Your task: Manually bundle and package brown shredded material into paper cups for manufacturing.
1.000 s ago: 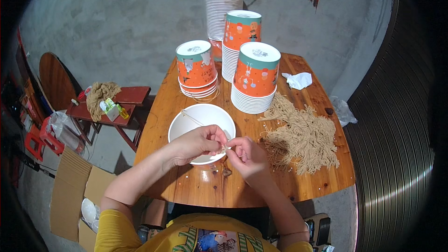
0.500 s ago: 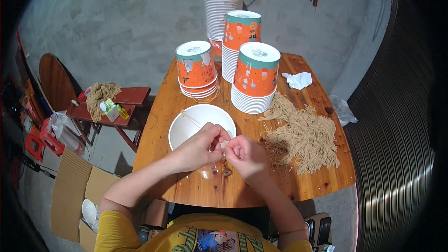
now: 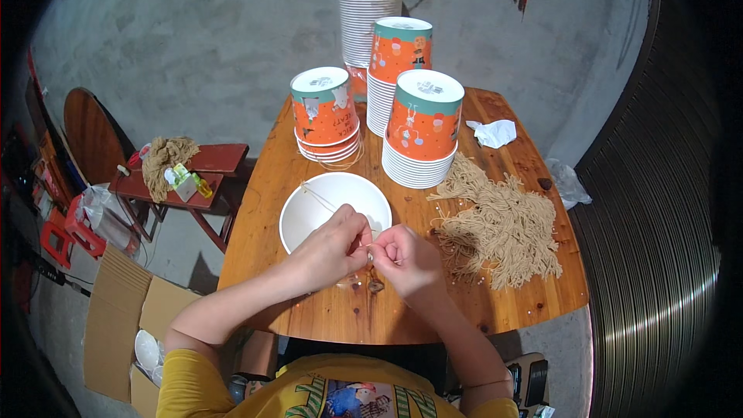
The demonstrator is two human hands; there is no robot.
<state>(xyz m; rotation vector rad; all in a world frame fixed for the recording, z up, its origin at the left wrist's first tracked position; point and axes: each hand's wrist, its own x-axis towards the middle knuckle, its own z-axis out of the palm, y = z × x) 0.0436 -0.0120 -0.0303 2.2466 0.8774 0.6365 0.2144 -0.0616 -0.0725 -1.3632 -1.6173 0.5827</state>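
A white round paper bucket point(image 3: 296, 220) stands mouth up at the near middle of the table. A thin pale cord point(image 3: 318, 198) runs from its far left rim across the opening toward my fingers. My left hand point(image 3: 334, 249) is over the bucket's near right edge, thumb and fingertips pinched together on the cord. Close against it, my right hand point(image 3: 406, 262) pinches too, its fingertips meeting the left ones. A tiny pale bit shows at the right fingertips; the cord's end is mostly hidden by the fingers.
Upside-down stacks of orange buckets point(image 3: 422, 128) stand beyond, with a tall white stack point(image 3: 369, 15) behind. A heap of tan cords point(image 3: 503, 224) lies right, below a crumpled tissue point(image 3: 493, 134). A red bench point(image 3: 220, 156) and cardboard box point(image 3: 116, 325) are left of the wooden table point(image 3: 263, 190).
My hands stay together at nearly the same spot. The fingertips have shifted slightly, with the left hand turned a little; the bucket has not visibly moved.
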